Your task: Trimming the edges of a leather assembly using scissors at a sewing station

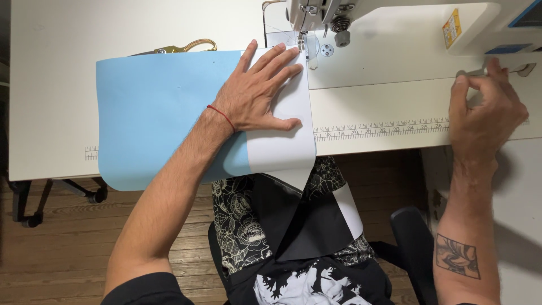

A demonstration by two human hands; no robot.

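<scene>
My left hand (257, 93) lies flat with its fingers spread wide, gripping nothing, pressing down on a smooth white sheet of fabric (285, 135). The fingertips reach almost to the needle area of the white sewing machine (395, 34). A thin red thread bracelet (221, 116) circles that wrist. The white sheet overlaps the right edge of a larger pale blue sheet of fabric (152, 113), and both hang a little over the near edge of the white work table (51, 113).

My right hand (485, 110) sits well apart, at the right end of the machine, with thumb and forefinger pinched together on a small silvery part there; I think it is a lever or knob, but the view is too tight to be sure. The other fingers curl in loosely. A dark tattoo (457, 256) marks that forearm.

On the machine body, above and left of the right hand, there is a small rectangular yellow and orange sticker (451, 27); a blue panel (508, 49) sits just right of it. A printed ruler strip (384, 129) runs along the table's front edge, between the two hands. Gold-handled scissors (183, 47) lie behind the blue sheet, partly hidden by it. Black and white cloth pieces (305, 214) rest in the lap below.
</scene>
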